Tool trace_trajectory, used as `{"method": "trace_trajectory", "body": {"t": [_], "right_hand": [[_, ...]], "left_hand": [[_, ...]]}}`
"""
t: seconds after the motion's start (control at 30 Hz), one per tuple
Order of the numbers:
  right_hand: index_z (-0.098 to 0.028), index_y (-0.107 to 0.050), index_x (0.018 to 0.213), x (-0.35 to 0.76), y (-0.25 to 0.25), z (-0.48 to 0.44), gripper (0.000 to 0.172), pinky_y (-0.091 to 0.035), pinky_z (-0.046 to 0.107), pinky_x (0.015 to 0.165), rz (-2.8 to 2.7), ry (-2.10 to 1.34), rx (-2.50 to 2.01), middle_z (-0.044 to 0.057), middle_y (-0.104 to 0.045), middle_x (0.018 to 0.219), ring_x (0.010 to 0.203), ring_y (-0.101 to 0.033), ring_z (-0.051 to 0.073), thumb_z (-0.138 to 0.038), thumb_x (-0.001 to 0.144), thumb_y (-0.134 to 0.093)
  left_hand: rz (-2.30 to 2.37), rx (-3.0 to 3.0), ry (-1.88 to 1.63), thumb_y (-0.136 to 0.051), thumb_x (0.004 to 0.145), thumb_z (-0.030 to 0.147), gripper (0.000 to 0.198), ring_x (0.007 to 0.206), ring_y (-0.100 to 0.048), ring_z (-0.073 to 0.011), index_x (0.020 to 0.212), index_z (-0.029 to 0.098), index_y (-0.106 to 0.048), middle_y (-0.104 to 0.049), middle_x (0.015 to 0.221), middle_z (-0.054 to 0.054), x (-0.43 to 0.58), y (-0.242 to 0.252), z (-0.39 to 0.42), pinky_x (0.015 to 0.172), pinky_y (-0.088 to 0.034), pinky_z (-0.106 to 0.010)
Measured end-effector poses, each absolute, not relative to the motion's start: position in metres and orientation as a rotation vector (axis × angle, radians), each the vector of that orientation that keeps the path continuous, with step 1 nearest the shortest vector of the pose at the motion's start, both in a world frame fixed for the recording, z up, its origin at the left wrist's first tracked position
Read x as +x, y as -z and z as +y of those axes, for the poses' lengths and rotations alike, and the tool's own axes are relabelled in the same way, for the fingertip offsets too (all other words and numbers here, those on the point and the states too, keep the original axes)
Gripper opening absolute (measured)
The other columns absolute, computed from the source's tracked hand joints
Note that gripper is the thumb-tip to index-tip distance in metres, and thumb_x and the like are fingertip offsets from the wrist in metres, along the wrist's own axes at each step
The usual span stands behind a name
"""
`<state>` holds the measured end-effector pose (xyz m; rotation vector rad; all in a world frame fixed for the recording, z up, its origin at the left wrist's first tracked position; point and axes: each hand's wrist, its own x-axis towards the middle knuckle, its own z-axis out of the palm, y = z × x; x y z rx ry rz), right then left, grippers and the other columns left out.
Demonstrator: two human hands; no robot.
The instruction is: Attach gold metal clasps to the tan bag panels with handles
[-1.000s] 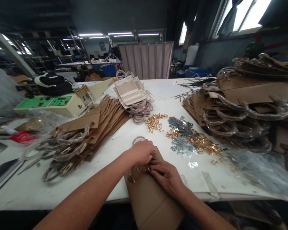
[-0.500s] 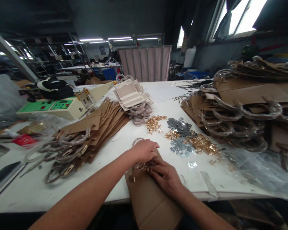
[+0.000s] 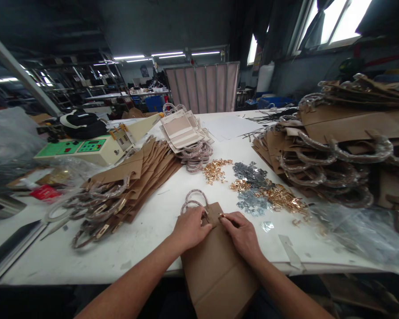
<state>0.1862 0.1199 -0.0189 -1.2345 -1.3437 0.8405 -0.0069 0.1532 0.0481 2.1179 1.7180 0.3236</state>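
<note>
A brown paper bag [image 3: 216, 270] lies flat on the near edge of the white table [image 3: 146, 230], its wrapped loop handles [image 3: 194, 199] pointing away from me. My left hand [image 3: 189, 228] presses on the bag's top edge beside the handles, fingers curled. My right hand [image 3: 241, 235] rests on the top edge to the right and pinches a small gold metal clip [image 3: 222, 216]. The two hands sit close together, nearly touching.
Loose gold clips [image 3: 214, 170] and silver plates [image 3: 249, 175] lie just beyond the bag. Stacks of brown bags with handles stand at left [image 3: 133, 177] and right [image 3: 326, 150]. A cream machine [image 3: 86, 148] and pale bags [image 3: 181, 128] sit further back. Clear plastic [image 3: 362, 235] lies at right.
The bag has been slid further onto the table, and its handles now show beyond my left hand. Both hands moved from the middle of the bag to its top edge.
</note>
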Motion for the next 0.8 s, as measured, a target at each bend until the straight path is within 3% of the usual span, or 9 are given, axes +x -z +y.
{"method": "trace_trajectory", "body": {"t": [0.17,0.43,0.6,0.8], "right_hand": [[-0.022,-0.079,0.097,0.185,0.02,0.116,0.031,-0.055,0.034,0.073,-1.335,-0.88,-1.208,0.005,-0.072,0.088,0.073,-0.068,0.022,-0.049,0.094,-0.066],[-0.024,-0.076,0.098,0.194,0.004,0.1,0.019,-0.054,0.03,0.067,-1.451,-0.786,-1.243,0.003,-0.074,0.089,0.071,-0.068,0.02,-0.04,0.093,-0.067],[-0.027,-0.075,0.099,0.207,-0.012,0.087,0.013,-0.054,0.03,0.07,-1.59,-0.7,-1.275,0.0,-0.076,0.091,0.076,-0.071,0.019,-0.032,0.093,-0.065],[-0.026,-0.07,0.124,0.219,-0.016,0.072,0.029,-0.058,0.034,0.087,-1.69,-0.489,-1.21,0.005,-0.076,0.111,0.096,-0.073,0.023,-0.028,0.098,-0.06]], "left_hand": [[1.81,2.023,-0.243,-0.074,0.07,0.046,0.043,0.088,-0.069,-0.027,0.102,0.024,-0.056,-0.074,0.095,-0.005,0.002,-0.047,0.159,0.068,-0.042,-0.031],[1.776,1.894,-0.318,-0.077,0.067,0.041,0.037,0.071,-0.063,-0.0188,0.086,0.024,-0.05,-0.068,0.078,0.003,0.004,-0.055,0.152,0.056,-0.036,-0.026],[1.708,1.897,-0.435,-0.079,0.066,0.035,0.036,0.082,-0.063,-0.0204,0.087,0.023,-0.052,-0.068,0.088,0.0,0.009,-0.066,0.14,0.066,-0.042,-0.028],[1.584,1.915,-0.578,-0.078,0.069,0.033,0.036,0.083,-0.061,-0.0195,0.091,0.023,-0.051,-0.066,0.09,0.0,0.016,-0.083,0.12,0.069,-0.043,-0.029]]}}
